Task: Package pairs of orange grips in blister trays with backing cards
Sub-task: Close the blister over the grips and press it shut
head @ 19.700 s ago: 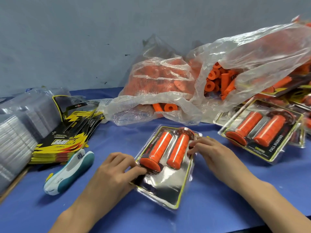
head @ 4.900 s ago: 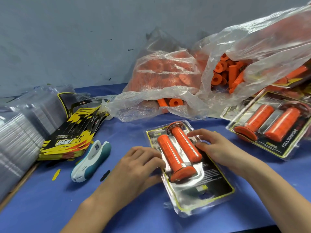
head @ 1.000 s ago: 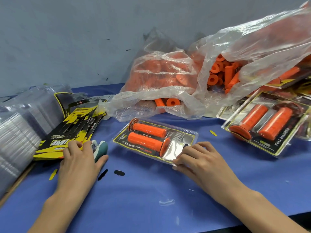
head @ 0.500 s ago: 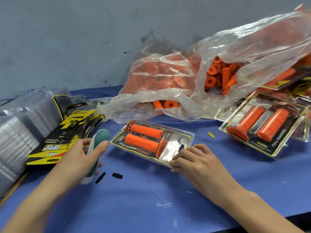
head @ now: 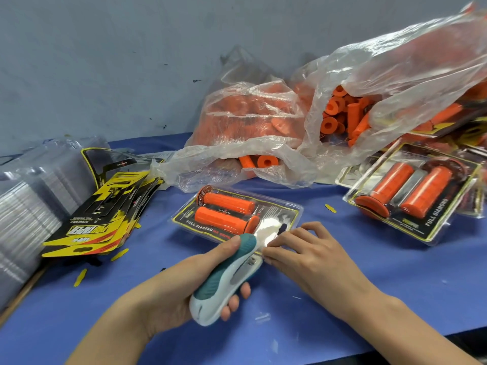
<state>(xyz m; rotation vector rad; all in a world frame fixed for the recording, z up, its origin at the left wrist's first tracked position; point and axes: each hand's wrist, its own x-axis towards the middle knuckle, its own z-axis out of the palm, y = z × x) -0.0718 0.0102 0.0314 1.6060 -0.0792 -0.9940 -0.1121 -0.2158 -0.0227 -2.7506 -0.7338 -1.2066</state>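
A blister pack (head: 286, 210) with two orange grips (head: 224, 212) and a black-and-yellow backing card lies in the middle of the blue table. My left hand (head: 181, 288) grips a teal-and-white stapler (head: 224, 283), its nose at the pack's near edge. My right hand (head: 308, 254) lies beside the stapler's nose, fingertips pressing the pack's near corner down. A finished pack (head: 411, 196) lies at the right.
Clear plastic bags (head: 395, 75) full of loose orange grips sit at the back. A stack of backing cards (head: 102, 214) and stacks of empty clear blister trays (head: 29, 201) lie at the left. Small yellow and black card scraps dot the table. The table's front edge (head: 395, 346) is close.
My left hand has lifted the stapler from beside the cards and brought it right to the pack's near edge. My right hand stays on the pack's corner.
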